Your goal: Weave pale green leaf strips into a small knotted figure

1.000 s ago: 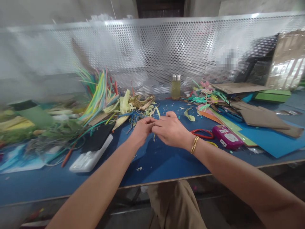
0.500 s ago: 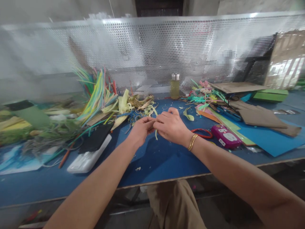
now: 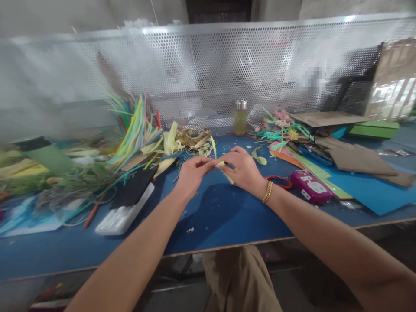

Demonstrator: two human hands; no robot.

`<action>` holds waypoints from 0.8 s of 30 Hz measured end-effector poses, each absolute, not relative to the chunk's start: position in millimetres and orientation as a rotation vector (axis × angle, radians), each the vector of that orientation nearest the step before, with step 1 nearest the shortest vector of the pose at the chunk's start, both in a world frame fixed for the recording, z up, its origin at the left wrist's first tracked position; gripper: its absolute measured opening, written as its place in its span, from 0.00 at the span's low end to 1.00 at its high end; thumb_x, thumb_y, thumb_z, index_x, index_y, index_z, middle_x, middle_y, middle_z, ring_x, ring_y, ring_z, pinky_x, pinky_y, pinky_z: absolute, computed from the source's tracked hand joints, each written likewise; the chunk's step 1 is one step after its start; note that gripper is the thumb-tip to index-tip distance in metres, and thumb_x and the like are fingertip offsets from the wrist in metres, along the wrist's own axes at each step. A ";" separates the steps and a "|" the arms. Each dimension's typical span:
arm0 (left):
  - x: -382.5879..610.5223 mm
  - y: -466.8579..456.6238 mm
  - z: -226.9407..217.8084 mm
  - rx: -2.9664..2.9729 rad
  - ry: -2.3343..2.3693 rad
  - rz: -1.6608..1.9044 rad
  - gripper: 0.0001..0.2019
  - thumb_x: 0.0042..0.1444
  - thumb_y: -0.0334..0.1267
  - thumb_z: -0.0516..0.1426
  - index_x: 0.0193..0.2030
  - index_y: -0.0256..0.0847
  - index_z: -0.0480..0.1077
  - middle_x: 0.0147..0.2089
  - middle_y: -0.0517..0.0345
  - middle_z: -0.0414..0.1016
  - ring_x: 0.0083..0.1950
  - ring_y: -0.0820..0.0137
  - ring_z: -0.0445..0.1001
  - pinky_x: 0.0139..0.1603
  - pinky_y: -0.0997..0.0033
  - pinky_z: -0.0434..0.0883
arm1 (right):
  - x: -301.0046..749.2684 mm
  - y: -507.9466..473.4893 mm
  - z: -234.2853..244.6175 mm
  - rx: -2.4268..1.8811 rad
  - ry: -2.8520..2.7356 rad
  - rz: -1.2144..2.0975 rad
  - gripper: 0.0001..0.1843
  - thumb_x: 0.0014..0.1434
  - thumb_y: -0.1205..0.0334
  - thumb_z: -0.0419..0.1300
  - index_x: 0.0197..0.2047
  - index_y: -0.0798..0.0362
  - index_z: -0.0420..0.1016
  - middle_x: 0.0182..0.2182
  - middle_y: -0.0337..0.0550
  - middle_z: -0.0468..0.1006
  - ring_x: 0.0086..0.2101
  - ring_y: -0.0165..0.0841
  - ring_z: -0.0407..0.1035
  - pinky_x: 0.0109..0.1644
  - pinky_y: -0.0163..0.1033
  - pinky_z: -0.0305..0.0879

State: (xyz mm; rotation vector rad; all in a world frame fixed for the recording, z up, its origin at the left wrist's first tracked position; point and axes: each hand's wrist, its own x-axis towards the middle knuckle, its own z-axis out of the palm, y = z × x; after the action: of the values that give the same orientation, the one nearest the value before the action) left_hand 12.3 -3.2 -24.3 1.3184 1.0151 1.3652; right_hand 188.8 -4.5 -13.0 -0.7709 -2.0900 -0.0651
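Above the blue tabletop (image 3: 208, 229), both hands meet over a thin pale yellow-green strip (image 3: 221, 164) that looks like corn husk. My left hand (image 3: 194, 173) is closed, thumb and index finger pinching at the strip. Fingertip to fingertip with it, my right hand (image 3: 242, 168) curls its fingers around the same strip. One end of the strip sticks up beyond the fingers; another part slants down beneath my right hand. A curled piece of similar husk (image 3: 259, 156) lies behind my right hand, and a heap of husks (image 3: 169, 141) lies beyond my left hand.
Colourful stems (image 3: 134, 128) and a black phone-like slab (image 3: 134, 188) on a white device (image 3: 125, 216) lie left. Rightward are a red ring (image 3: 282, 182), a purple gadget (image 3: 311, 186), blue paper (image 3: 367, 190) and brown cardboard (image 3: 360, 158). A capped bottle (image 3: 240, 118) stands before a perforated metal screen (image 3: 221, 65).
My right hand has turned and opened up slightly, so more of the strip shows between the hands. The strip's lower part has shifted right, under my right hand. The camera view moved slightly.
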 end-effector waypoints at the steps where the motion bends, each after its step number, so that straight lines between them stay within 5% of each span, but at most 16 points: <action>1: 12.5 -3.6 -23.9 1.338 1.005 1.374 0.14 0.40 0.43 0.70 0.32 0.39 0.79 0.30 0.56 0.78 0.33 0.71 0.73 0.38 0.70 0.69 | 189.1 -2.3 -14.4 -0.803 -2.019 -0.001 0.07 0.62 0.63 0.59 0.34 0.50 0.79 0.34 0.39 0.82 0.35 0.31 0.73 0.50 0.42 0.58; 7: 12.3 -3.4 -23.0 1.401 0.973 1.396 0.11 0.44 0.42 0.69 0.32 0.40 0.79 0.29 0.57 0.78 0.33 0.71 0.73 0.40 0.70 0.70 | 188.2 5.5 -22.5 -0.825 -1.817 0.248 0.07 0.62 0.59 0.60 0.34 0.52 0.73 0.33 0.42 0.79 0.35 0.33 0.73 0.42 0.38 0.64; 16: 9.0 -4.6 -21.6 1.515 0.960 1.307 0.11 0.47 0.43 0.67 0.34 0.40 0.78 0.32 0.56 0.78 0.36 0.70 0.74 0.42 0.69 0.70 | 184.4 4.9 -26.2 -0.832 -1.948 0.156 0.07 0.66 0.61 0.52 0.34 0.52 0.64 0.32 0.42 0.73 0.33 0.32 0.67 0.40 0.38 0.61; 24: 14.3 -5.9 -25.8 1.554 0.993 1.390 0.14 0.42 0.41 0.69 0.35 0.40 0.76 0.32 0.60 0.76 0.34 0.71 0.71 0.39 0.70 0.69 | 179.8 2.5 -25.2 -0.788 -1.835 0.231 0.08 0.63 0.63 0.54 0.31 0.51 0.62 0.30 0.39 0.69 0.30 0.31 0.63 0.36 0.38 0.58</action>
State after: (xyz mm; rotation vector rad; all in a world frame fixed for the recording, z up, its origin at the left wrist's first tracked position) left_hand 14.3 -5.9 -25.8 1.5544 0.9931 1.3897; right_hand 179.8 2.5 -25.2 -0.7885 -1.8351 0.2306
